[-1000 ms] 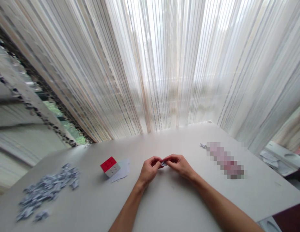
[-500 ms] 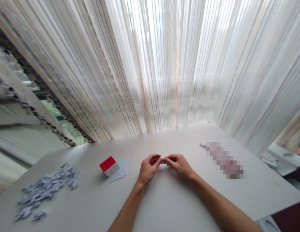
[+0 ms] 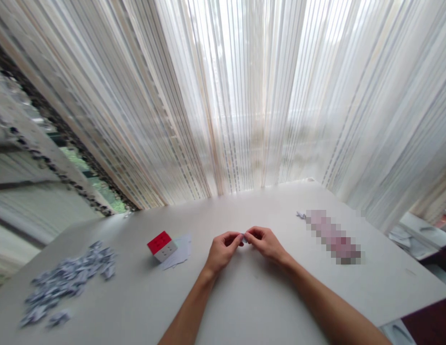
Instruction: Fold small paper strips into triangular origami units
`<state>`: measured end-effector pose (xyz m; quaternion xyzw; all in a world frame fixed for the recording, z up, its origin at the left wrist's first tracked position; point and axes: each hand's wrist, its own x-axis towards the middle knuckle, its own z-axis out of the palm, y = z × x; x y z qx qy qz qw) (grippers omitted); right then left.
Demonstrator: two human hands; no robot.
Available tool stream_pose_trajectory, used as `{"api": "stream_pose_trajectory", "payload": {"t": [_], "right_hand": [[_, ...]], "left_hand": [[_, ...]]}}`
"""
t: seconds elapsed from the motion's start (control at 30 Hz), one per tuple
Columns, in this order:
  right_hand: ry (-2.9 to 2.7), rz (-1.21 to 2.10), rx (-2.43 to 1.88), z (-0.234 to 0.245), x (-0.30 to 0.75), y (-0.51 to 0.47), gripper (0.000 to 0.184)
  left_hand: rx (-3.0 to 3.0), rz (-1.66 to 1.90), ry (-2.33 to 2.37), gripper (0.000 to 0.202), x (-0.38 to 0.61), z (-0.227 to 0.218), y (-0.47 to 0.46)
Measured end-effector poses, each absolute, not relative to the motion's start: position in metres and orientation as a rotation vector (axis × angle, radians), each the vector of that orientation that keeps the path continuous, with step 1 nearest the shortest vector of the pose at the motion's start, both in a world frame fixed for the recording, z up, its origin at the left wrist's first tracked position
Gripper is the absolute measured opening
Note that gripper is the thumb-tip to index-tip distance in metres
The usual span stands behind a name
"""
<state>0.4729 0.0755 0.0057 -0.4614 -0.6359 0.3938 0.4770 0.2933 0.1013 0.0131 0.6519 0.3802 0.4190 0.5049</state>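
Between my two hands, over the middle of the white table, is a small folded piece of paper. My left hand pinches its left side between thumb and fingers. From the other side, my right hand pinches it too, the fingertips of both hands nearly touching. Fingers cover most of the paper, so its shape is hard to make out. Left of my hands, a red and white cube stands on or against a few flat paper sheets.
A heap of small folded papers lies at the left of the table, one small clump apart from it. A pixelated pink object lies at the right, a small bit of paper by its far end. Striped curtains hang behind the table.
The fingers have shifted slightly around the small paper, and the left fingers have curled closer to it. Both hands stay in nearly the same place.
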Motion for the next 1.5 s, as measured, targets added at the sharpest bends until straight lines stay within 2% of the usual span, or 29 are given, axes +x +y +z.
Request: {"api": "stream_pose_trajectory", "payload": {"t": [0.43, 1.23, 1.5], "right_hand": [[-1.631, 0.932, -1.15, 0.002, 0.474, 0.075, 0.032], [-1.579, 0.782, -1.227, 0.003, 0.468, 0.074, 0.033], [-1.591, 0.77, -1.214, 0.005, 0.466, 0.072, 0.026]], "left_hand": [[1.49, 0.882, 0.899, 0.033, 0.289, 0.021, 0.103], [1.635, 1.102, 0.929, 0.027, 0.303, 0.014, 0.093], [1.701, 1.104, 0.982, 0.027, 0.3, 0.01, 0.096]]}}
